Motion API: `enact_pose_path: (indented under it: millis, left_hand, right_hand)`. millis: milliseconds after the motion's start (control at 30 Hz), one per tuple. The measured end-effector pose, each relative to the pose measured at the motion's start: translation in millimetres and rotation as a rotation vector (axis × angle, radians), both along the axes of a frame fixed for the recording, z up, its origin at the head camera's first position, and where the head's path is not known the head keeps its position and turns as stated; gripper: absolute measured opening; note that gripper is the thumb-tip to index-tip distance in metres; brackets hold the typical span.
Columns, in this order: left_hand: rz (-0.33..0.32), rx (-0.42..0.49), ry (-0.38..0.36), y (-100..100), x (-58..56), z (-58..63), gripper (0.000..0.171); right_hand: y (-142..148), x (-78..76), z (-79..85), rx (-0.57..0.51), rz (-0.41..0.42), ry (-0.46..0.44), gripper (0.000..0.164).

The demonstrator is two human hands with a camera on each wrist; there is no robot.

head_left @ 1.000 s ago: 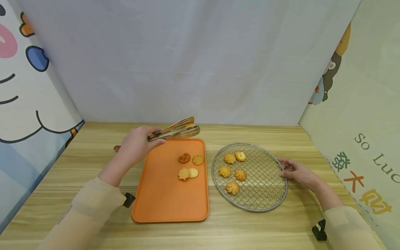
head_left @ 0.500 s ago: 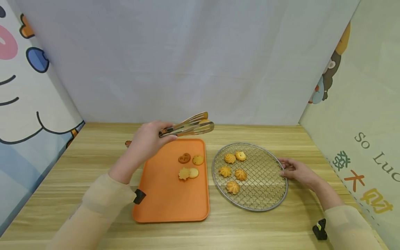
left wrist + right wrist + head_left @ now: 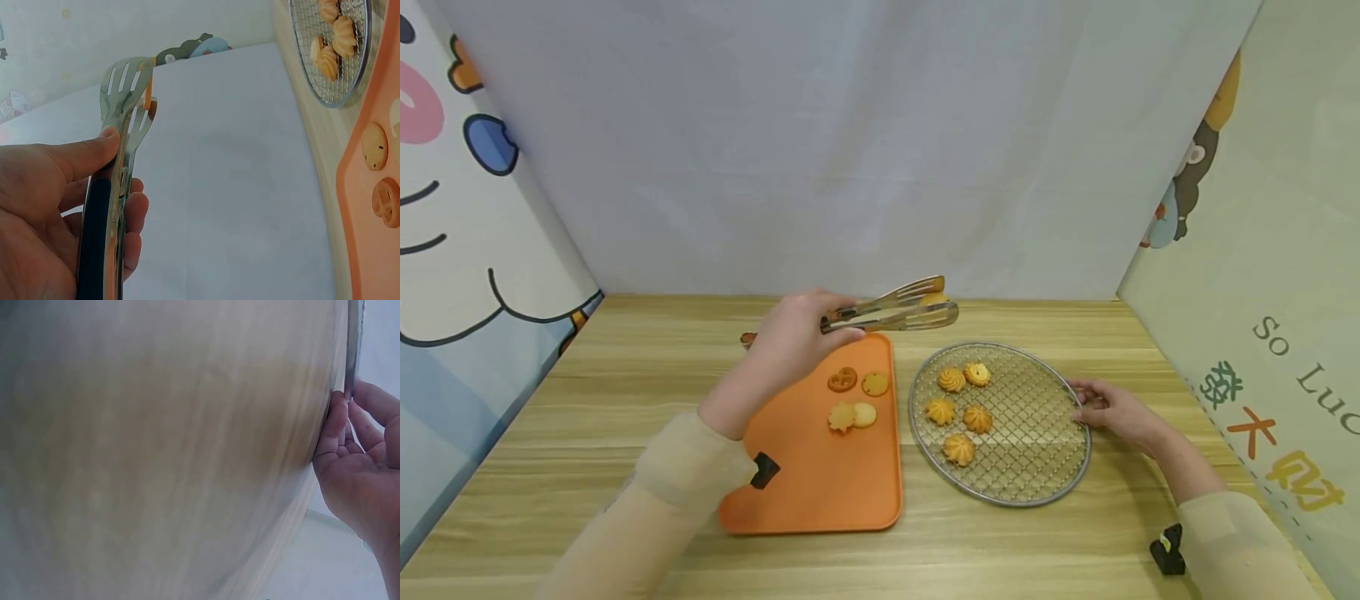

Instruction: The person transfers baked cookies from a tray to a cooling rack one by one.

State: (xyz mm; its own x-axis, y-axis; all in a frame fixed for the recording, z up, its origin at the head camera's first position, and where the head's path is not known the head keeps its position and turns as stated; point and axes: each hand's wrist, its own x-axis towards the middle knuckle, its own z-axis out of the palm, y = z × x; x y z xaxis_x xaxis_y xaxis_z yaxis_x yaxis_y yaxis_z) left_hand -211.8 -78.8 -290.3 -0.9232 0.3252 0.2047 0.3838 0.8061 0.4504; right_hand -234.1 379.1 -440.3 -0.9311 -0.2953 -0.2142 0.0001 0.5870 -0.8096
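Orange tray (image 3: 808,483) is lying left of the round wire rack (image 3: 1037,467). Left hand (image 3: 793,342) is gripping metal tongs (image 3: 891,310), closed on what appears to be a cookie (image 3: 934,298), just behind the rack. Right hand (image 3: 1112,408), fingers lightly bent, is touching the rack's right rim.

Bare desk (image 3: 647,392) left of the orange tray (image 3: 820,492) gives me room; the wire rack (image 3: 1037,467) sits just beside it, walls hemming in three sides.
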Motion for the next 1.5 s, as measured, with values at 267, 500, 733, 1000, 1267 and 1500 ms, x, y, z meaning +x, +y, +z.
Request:
enact_pose_path:
  millis: [267,500,733,1000,1267,1500]
  left_hand:
    - [-0.047,-0.026,0.002,20.7,-2.1,-1.5,0.046]
    - [-0.104,-0.066,0.046,39.4,-7.7,-8.6,0.045]
    - [-0.141,-0.086,0.027,59.4,-12.5,-16.7,0.046]
    - [-0.182,-0.087,0.018,81.8,-18.1,-30.8,0.047]
    - [-0.185,-0.11,-0.035,102.9,-24.8,-53.3,0.047]
    - [-0.188,-0.17,-0.064,117.1,-28.8,-73.4,0.045]
  right_hand:
    - [-0.7,-0.8,-0.2,0.004,0.003,-0.007,0.065]
    - [-0.3,-0.9,-1.2,0.009,0.0,0.0,0.065]
    - [-0.7,-0.1,0.1,0.01,-0.002,0.002,0.065]
    - [-1.0,0.3,0.8,0.005,-0.002,0.014,0.065]
    - [-1.7,-0.7,-0.3,0.017,-0.002,0.016,0.065]
    - [-1.1,-1.7,-1.6,0.031,0.001,0.009,0.066]
